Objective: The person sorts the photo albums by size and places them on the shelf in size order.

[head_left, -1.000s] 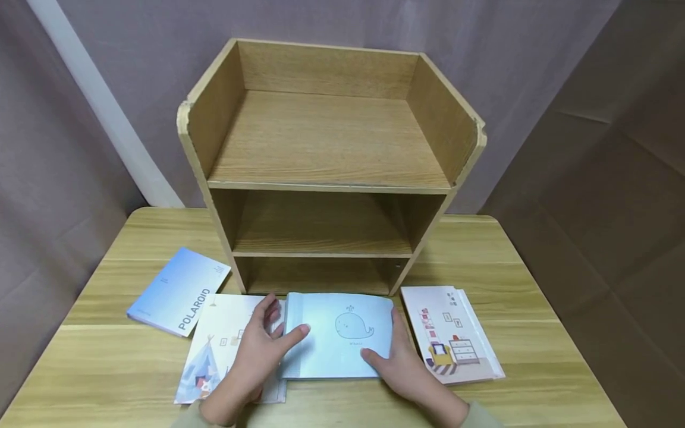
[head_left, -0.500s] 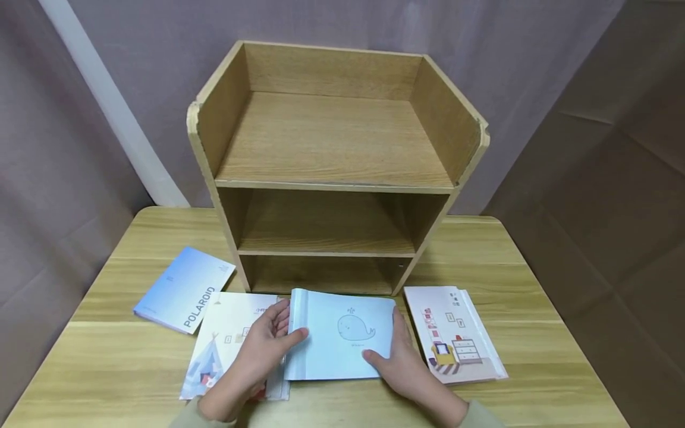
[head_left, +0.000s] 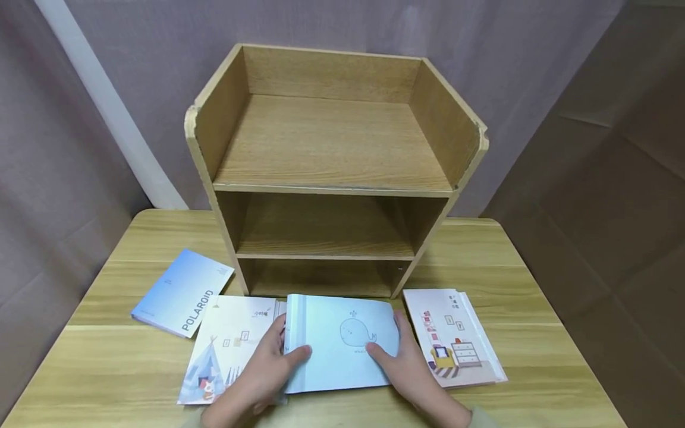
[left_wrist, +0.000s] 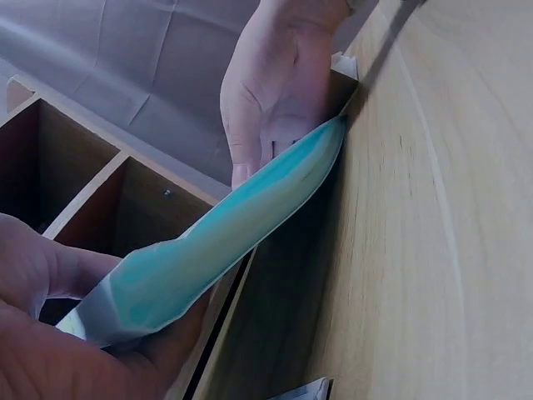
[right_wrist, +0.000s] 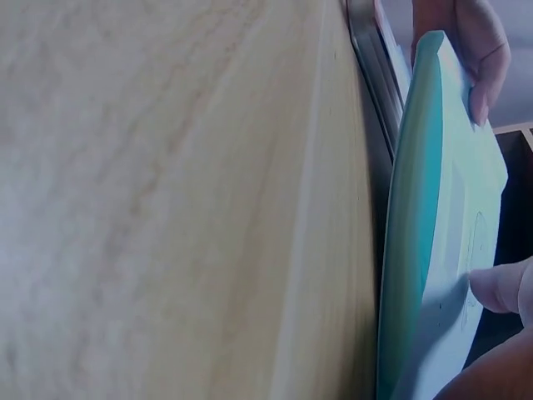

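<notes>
- The worktop point(head_left: 540, 351) has a yellowish wood finish with long grain bands running left to right and rounded far corners; both wrist views show its pale, streaked grain close up.
- A wooden shelf unit point(head_left: 332, 145) stands toward the back of the worktop, with an open top tray between raised sides and two compartments beneath; the front edges of its side panels look chipped.
- Behind it hangs a greyish-mauve curtain point(head_left: 321, 24), creased in places, with a white strip point(head_left: 107, 107) slanting down at left.
- A darker brown sheet point(head_left: 605, 202), marked by fold lines, closes off the right side.
- The whale-cover booklet point(head_left: 334, 351), pale blue, is just in front of the shelf unit's bottom compartment, held between two hands; whether it touches the worktop I cannot tell.
- The left hand point(head_left: 272, 362) grips its left edge, thumb on the cover and fingers underneath; the right hand point(head_left: 404, 362) pinches the right side, thumb beside the whale drawing.
- Left of the booklet, partly overlapped by it, lies a tent-picture book point(head_left: 227, 324); beyond that, a blue POLAROID album point(head_left: 179, 291) sits at an angle, their corners overlapping.
- A pinkish room-picture book point(head_left: 452, 336) lies flat to the right, near the right hand.
</notes>
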Demonstrator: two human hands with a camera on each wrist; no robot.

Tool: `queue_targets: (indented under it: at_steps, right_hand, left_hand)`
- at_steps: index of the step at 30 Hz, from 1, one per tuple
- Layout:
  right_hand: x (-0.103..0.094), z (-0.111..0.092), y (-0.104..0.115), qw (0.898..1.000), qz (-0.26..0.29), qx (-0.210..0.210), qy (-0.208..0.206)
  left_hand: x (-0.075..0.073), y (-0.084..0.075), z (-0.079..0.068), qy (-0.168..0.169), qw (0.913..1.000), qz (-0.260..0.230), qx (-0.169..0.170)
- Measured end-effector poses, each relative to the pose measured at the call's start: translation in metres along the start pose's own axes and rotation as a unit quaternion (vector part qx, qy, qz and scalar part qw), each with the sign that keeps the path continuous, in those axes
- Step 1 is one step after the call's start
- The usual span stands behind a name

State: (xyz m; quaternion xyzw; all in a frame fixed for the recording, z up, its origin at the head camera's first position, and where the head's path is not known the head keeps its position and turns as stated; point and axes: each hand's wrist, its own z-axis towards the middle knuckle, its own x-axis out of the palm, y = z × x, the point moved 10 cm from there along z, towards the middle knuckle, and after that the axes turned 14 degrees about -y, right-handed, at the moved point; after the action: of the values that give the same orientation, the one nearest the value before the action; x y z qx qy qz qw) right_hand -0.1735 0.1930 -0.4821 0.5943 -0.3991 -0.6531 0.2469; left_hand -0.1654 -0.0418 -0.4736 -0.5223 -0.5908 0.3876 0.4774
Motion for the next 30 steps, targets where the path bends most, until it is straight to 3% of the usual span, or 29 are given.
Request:
queue_targets:
  at_steps: [7, 14, 19, 26, 30]
  right_hand:
    - [-0.006, -0.001, 0.005, 0.999, 0.045, 0.005, -0.019]
    - [-0.008, -0.007, 0.011, 0.997, 0.076, 0.008, -0.023]
    - [-0.007, -0.011, 0.014, 0.994, 0.109, 0.011, -0.027]
    - [-0.003, -0.015, 0.022, 0.98, 0.2, 0.004, -0.006]
    - [-0.008, -0.016, 0.033, 0.965, 0.258, -0.033, -0.006]
  left_hand:
    - [-0.01, -0.005, -0.003, -0.026, 0.9995, -0.018, -0.005]
    - [-0.019, -0.019, -0.005, -0.036, 0.9991, -0.018, 0.015]
    - [-0.025, -0.033, -0.008, -0.046, 0.9972, -0.033, 0.048]
    - [-0.036, -0.052, -0.012, -0.067, 0.9925, -0.046, 0.091]
    - [-0.039, -0.061, -0.015, -0.077, 0.9899, -0.045, 0.11]
